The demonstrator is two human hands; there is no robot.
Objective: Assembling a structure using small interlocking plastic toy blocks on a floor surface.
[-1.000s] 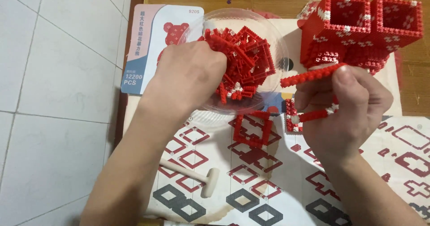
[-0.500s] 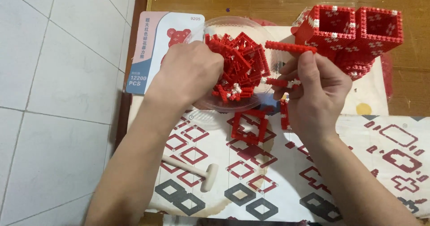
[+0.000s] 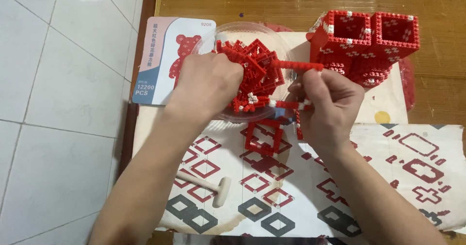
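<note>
A clear round bowl [image 3: 228, 36] holds a heap of small red brick frames [image 3: 257, 65]. My left hand [image 3: 206, 87] reaches into the bowl with its fingers curled in the heap; whether it grips a piece is hidden. My right hand [image 3: 330, 104] sits at the bowl's right rim and holds a red brick assembly [image 3: 297, 66] of thin strips with white studs. A square red frame [image 3: 263, 137] lies flat on the sheet just below the bowl.
A tall red brick build [image 3: 369, 43] with two open square tops stands at the back right. A pink instruction card [image 3: 160, 65] lies left of the bowl. A small white mallet [image 3: 213, 186] rests on the patterned paper sheet [image 3: 417, 157]. White floor tiles [image 3: 58, 104] lie to the left.
My right hand has carried the red strip assembly up and left, from near the tall build to the bowl's right rim. My left hand has stayed in the heap.
</note>
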